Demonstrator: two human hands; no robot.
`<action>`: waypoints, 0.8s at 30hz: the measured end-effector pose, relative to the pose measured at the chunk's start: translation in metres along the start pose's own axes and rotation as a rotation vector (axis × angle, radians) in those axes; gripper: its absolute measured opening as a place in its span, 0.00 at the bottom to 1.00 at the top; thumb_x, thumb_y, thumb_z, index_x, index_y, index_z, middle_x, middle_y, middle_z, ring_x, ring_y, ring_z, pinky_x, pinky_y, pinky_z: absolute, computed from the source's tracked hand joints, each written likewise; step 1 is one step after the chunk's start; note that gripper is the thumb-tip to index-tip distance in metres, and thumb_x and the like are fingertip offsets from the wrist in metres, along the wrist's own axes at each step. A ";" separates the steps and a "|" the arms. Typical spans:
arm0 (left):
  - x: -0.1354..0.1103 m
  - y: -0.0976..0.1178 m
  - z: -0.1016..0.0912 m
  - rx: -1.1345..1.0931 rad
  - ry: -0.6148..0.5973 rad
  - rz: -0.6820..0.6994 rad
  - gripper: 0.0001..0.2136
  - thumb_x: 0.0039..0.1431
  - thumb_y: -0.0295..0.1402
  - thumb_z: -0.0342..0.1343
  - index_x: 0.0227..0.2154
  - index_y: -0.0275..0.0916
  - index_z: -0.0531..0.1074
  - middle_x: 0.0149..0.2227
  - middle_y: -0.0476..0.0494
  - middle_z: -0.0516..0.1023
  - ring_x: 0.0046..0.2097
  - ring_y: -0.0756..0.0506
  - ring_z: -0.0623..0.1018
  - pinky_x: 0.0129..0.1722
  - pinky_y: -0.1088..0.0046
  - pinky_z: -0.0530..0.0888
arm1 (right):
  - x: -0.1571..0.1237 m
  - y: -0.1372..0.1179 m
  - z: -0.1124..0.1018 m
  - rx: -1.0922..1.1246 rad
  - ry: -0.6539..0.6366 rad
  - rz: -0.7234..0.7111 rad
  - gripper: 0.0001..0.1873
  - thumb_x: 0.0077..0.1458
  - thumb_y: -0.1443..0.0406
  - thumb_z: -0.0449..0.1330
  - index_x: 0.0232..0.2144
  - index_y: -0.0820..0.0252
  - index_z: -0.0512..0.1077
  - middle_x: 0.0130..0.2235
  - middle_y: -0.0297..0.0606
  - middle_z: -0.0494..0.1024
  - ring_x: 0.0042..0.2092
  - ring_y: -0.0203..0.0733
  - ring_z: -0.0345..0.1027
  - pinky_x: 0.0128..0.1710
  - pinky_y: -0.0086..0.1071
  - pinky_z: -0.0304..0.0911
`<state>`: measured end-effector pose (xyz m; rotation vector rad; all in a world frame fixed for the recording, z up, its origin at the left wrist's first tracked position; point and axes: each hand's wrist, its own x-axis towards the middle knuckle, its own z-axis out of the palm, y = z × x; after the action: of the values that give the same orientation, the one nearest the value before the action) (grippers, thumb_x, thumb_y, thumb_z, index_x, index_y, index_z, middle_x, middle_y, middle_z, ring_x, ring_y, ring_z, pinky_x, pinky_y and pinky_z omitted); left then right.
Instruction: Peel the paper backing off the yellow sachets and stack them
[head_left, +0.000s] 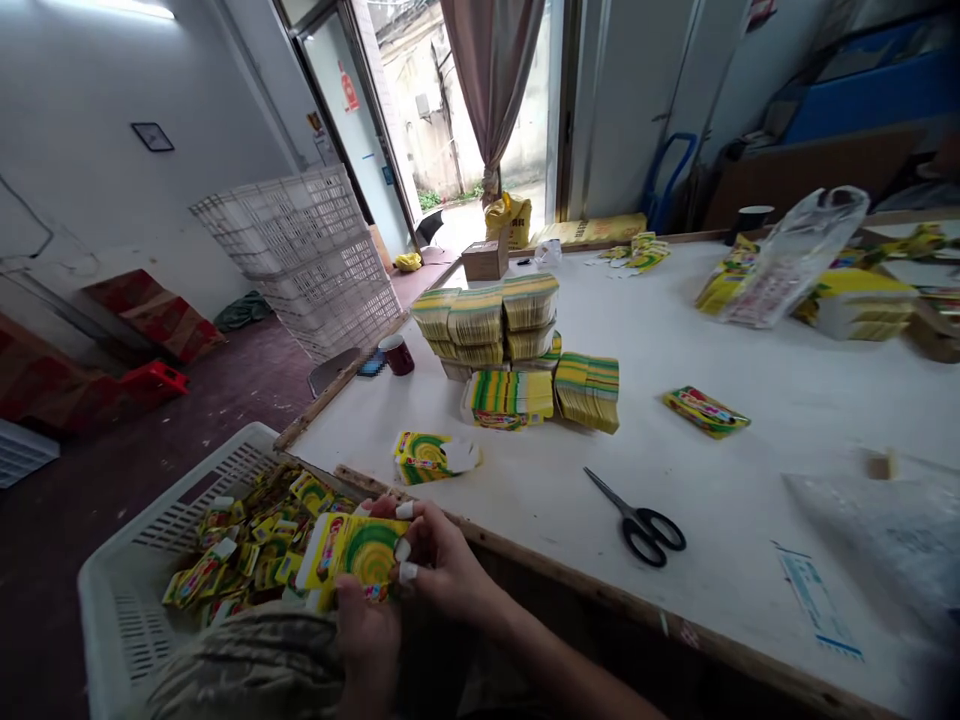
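Observation:
A yellow-and-green printed carton (367, 550) is between my two hands, over the front edge of the table. My left hand (367, 630) grips its lower side, with the thumb across the front. At its right end are the fingers of my right hand (446, 565), closed on the carton's edge; several of these fingertips are wrapped in white tape. Just beyond my hands, a flat carton blank (431, 457) lies on the table. Below and to the left, a white plastic basket (94, 600) holds many small cartons (262, 545) in a loose heap.
Bundled carton blanks (480, 325) stand stacked on the white table (525, 490). Black-handled scissors (637, 520) lie to the right, near a single carton (705, 412). A dark red mug (396, 355) sits by the left edge. Plastic bags (795, 260) and white crates (300, 250) are farther off.

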<state>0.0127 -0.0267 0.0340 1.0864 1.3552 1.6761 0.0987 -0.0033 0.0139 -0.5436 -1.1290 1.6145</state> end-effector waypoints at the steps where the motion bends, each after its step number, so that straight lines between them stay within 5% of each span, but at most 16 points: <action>1: -0.001 0.003 0.005 -0.040 0.022 -0.025 0.35 0.55 0.61 0.34 0.49 0.41 0.72 0.44 0.39 0.79 0.51 0.36 0.75 0.47 0.58 0.76 | -0.002 0.000 -0.002 0.025 0.005 0.012 0.26 0.41 0.67 0.67 0.44 0.53 0.64 0.28 0.26 0.66 0.26 0.31 0.59 0.26 0.25 0.57; 8: 0.002 -0.002 0.022 -0.227 0.000 -0.132 0.30 0.54 0.59 0.41 0.47 0.43 0.72 0.41 0.41 0.79 0.48 0.37 0.77 0.45 0.60 0.77 | -0.011 -0.003 -0.024 0.039 0.089 -0.022 0.24 0.42 0.71 0.63 0.43 0.52 0.63 0.30 0.27 0.67 0.27 0.31 0.60 0.26 0.25 0.57; 15: -0.001 -0.005 0.034 -0.225 0.055 -0.141 0.24 0.60 0.53 0.35 0.40 0.42 0.70 0.31 0.44 0.74 0.36 0.43 0.77 0.40 0.64 0.77 | -0.031 -0.014 -0.026 0.022 0.141 0.009 0.21 0.45 0.70 0.63 0.42 0.55 0.64 0.29 0.28 0.67 0.28 0.32 0.58 0.27 0.27 0.56; 24: -0.003 -0.012 0.035 -0.201 0.261 -0.264 0.21 0.51 0.58 0.52 0.28 0.43 0.67 0.27 0.48 0.70 0.30 0.47 0.73 0.32 0.71 0.74 | -0.035 -0.022 -0.031 -0.157 -0.082 0.168 0.21 0.45 0.71 0.62 0.44 0.59 0.65 0.31 0.28 0.68 0.30 0.33 0.57 0.28 0.27 0.52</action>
<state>0.0464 -0.0133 0.0255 0.5630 1.3854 1.7517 0.1464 -0.0225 0.0130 -0.6958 -1.3079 1.7132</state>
